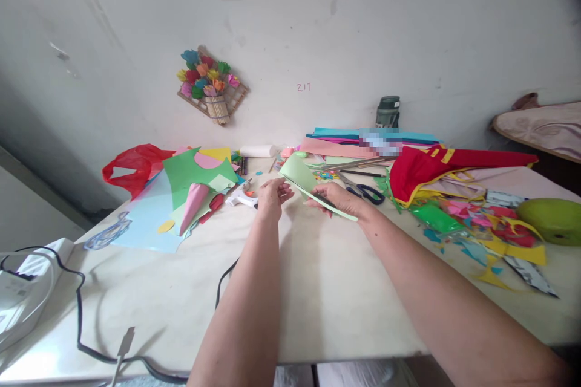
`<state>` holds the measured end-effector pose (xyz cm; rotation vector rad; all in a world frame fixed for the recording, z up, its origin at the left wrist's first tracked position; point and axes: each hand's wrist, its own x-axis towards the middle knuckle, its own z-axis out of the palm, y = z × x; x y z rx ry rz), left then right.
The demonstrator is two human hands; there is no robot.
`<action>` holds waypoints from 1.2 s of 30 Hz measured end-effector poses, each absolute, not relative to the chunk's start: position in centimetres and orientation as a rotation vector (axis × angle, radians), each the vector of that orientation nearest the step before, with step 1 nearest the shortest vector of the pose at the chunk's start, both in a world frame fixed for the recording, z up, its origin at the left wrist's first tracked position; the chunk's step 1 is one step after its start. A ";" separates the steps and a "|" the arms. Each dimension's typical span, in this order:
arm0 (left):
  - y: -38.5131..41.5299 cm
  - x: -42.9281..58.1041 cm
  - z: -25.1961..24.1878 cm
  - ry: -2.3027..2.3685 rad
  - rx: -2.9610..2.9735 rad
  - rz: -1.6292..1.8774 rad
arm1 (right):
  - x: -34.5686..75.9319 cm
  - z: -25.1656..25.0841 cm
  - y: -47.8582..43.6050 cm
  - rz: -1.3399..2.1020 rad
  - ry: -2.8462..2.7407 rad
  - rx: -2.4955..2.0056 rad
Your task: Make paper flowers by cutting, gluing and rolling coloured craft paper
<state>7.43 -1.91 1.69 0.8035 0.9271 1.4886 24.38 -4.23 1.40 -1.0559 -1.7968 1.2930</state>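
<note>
My right hand (336, 198) is closed on a long strip of light green paper (303, 178) and holds it tilted above the white table (318, 290). My left hand (272, 195) hovers just left of the strip's near edge, fingers loosely curled, with nothing visible in them. A white glue gun (241, 196) lies on the table just left of my left hand. Blue-handled scissors (368, 192) lie just right of my right hand.
Sheets of coloured paper (190, 187) and a pink paper cone (194, 204) lie at left, with a red plastic bag (131, 166) behind. Stacked paper, red cloth (426, 172), paper scraps and a green fruit (551, 221) fill the right. A black cable (82, 320) crosses the near left.
</note>
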 end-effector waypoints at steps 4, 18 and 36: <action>-2.0 7.3 1.7 0.915 0.834 1.477 | 24.4 1.4 -4.3 1.275 -1.796 -1.052; -2.2 7.2 1.7 0.862 0.918 1.439 | 24.6 1.1 -4.1 1.450 -1.710 -0.975; -2.1 7.1 1.7 0.869 0.921 1.414 | 24.3 1.0 -4.2 1.393 -1.735 -0.969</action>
